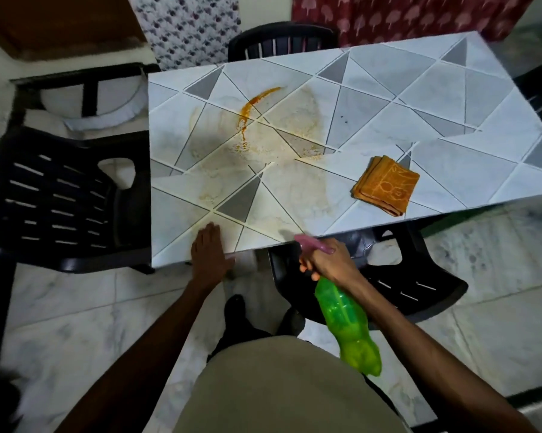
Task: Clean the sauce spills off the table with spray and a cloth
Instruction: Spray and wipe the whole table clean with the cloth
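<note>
1. Head view, the relation that matters: the orange-brown sauce streak (251, 110) lies ahead and to the left of the right hand (324, 264), well apart from it, on the white and grey triangle-patterned table (419, 104); a paler yellowish smear spreads from the streak towards the near edge
2. The green translucent plastic spray bottle with a pink trigger head (344, 314) is held just off that near edge, over a black plastic chair (404, 282); its long axis runs from the base by the person's waist forward and left to the nozzle, which points over the table towards the stain
3. The right hand's grip is wrapped round the bottle's neck, fingers curled; the left hand (209, 254) lies flat on the table's near edge, fingers straight, holding nothing
4. The left hand is the nearer one to the streak; the folded orange patterned cloth (385, 184) lies on the table right of the stain, nearer the right hand, touched by neither
5. Hard to make out: the nozzle is blurred, so I cannot tell whether a finger sits on the trigger or whether spray is leaving it
</note>
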